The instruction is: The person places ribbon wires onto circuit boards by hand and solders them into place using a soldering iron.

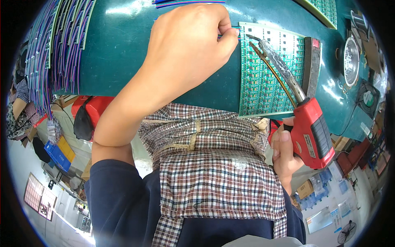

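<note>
A green circuit board panel (267, 88), covered with rows of small parts, lies on the table in front of me. My left hand (189, 39) is closed in a pinch on thin coloured wires (239, 33) at the panel's upper left edge. In my right hand (284, 158) is a red soldering gun (314, 136), gripped by its handle. Its dark tip and the thin brass-coloured tube beside its barrel reach over the panel's upper left corner, close to the wire ends. Whether the tip touches the board I cannot tell. A dark bar (311, 68) runs along the panel's right edge.
Boards with long blue, red and purple wires (68, 53) hang over the table's left side. More wires (189, 3) lie at the far edge. Another panel (325, 10), a round metal dish (351, 61) and a small fan (367, 99) are at the right.
</note>
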`<state>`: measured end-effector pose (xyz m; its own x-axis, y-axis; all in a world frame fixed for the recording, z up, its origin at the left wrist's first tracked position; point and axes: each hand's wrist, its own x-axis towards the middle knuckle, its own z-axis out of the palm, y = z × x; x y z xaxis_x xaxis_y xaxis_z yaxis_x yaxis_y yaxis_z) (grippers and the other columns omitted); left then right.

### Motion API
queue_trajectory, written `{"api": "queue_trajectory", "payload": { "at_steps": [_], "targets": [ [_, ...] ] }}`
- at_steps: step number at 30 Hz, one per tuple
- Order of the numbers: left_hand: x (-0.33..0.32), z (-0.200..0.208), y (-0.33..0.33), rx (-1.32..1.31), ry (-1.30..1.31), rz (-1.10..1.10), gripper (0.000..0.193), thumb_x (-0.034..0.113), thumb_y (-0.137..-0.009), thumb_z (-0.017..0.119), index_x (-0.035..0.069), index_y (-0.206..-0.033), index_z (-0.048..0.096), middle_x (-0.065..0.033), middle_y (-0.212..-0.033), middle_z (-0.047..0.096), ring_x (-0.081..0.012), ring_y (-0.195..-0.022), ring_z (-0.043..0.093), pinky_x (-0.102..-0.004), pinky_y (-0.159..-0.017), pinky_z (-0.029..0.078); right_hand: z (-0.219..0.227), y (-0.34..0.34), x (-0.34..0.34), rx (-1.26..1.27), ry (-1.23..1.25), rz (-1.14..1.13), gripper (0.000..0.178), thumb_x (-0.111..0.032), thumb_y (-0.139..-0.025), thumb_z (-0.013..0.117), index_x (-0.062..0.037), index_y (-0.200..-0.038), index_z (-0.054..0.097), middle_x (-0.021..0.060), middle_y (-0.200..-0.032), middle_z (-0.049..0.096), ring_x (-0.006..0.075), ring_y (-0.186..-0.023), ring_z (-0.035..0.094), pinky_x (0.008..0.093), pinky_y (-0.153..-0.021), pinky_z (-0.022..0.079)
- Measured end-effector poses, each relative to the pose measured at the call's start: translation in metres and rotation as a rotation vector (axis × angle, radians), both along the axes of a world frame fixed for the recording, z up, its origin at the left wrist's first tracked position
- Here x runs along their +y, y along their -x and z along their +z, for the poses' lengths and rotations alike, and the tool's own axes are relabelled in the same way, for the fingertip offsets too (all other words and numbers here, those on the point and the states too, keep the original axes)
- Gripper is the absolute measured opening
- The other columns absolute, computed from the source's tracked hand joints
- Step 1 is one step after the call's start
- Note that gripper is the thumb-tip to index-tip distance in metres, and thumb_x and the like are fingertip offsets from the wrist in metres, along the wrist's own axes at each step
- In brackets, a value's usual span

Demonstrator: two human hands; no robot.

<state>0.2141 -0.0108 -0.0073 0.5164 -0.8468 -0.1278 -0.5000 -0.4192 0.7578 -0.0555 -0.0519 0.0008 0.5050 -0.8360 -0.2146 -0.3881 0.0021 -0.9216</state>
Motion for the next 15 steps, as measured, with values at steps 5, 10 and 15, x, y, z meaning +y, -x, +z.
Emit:
{"api": "queue_trajectory", "payload": {
  "at_steps": [5,10,15],
  "targets": [
    [0.000,-0.001,0.001,-0.065,0.016,-0.013,0.019,0.017,-0.081,0.065,0.000,-0.073,0.062,-0.0157,-0.071,0.064,-0.0322,-0.067,0.064,-0.0391,-0.061,0.050,-0.012,0.008,-0.003,-0.001,0.068,0.047,0.020,-0.001,-0.089,0.056,0.0081,-0.105,0.052,0.0044,-0.063,0.048,0.0061,-0.043,0.037,0.0229,-0.041,0.033],
    [-0.001,-0.001,0.001,-0.077,0.037,-0.014,0.017,0.015,-0.080,0.064,0.000,-0.073,0.062,-0.0154,-0.070,0.063,-0.0320,-0.065,0.064,-0.0386,-0.060,0.050,-0.010,0.000,-0.003,-0.024,0.044,0.031,0.017,0.000,-0.089,0.055,0.0072,-0.103,0.051,0.0067,-0.070,0.051,0.0060,-0.043,0.037,0.0228,-0.041,0.034],
    [-0.001,0.002,0.004,-0.112,0.059,-0.002,0.016,0.014,-0.080,0.064,0.000,-0.072,0.062,-0.0150,-0.069,0.063,-0.0317,-0.065,0.064,-0.0386,-0.060,0.050,-0.007,-0.005,-0.003,-0.030,0.012,0.038,0.012,0.002,-0.088,0.055,0.0058,-0.099,0.051,0.0083,-0.072,0.052,0.0063,-0.042,0.037,0.0228,-0.040,0.034]
  ]
}}
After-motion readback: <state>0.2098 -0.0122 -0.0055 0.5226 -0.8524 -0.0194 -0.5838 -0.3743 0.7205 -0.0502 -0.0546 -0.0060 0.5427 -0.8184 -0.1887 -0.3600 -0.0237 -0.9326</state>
